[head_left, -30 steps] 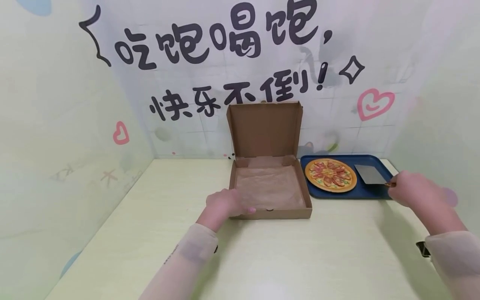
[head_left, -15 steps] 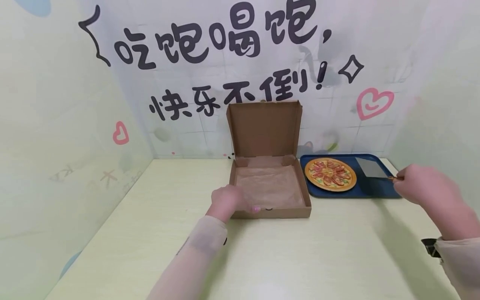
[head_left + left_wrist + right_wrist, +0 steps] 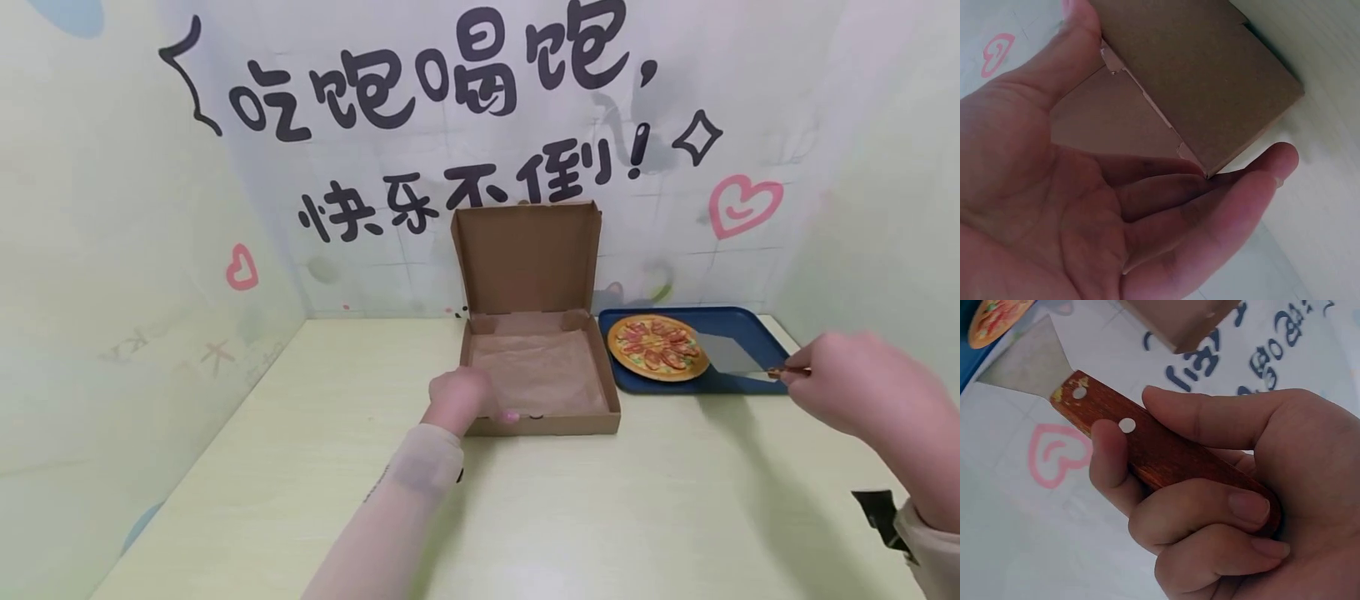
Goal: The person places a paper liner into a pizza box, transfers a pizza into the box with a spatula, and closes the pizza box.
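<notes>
My left hand (image 3: 467, 397) holds the front left corner of an opened cardboard pizza box (image 3: 543, 425); in the left wrist view, thumb and fingers (image 3: 1204, 250) lie around the corner. My right hand (image 3: 862, 379) grips the wooden handle (image 3: 1166, 450) of a spatula with a flat metal blade (image 3: 729, 352). That blade hangs low over the right part of a blue tray (image 3: 750, 321), tip at the right edge of a round pizza (image 3: 658, 347). Whether the tip is under the crust, I cannot tell. The pizza lies on the tray's left side.
Brown paper (image 3: 536, 371) lines the box, and its raised lid (image 3: 527, 260) leans back near the printed wall (image 3: 360, 275). The tray stands against the box's right side. Pale table surface (image 3: 570, 517) stretches in front, with walls at left and right.
My right hand has moved the spatula left, bringing the blade from the tray's right side to the pizza's edge. The left hand has stayed at the box corner, shifting slightly right.
</notes>
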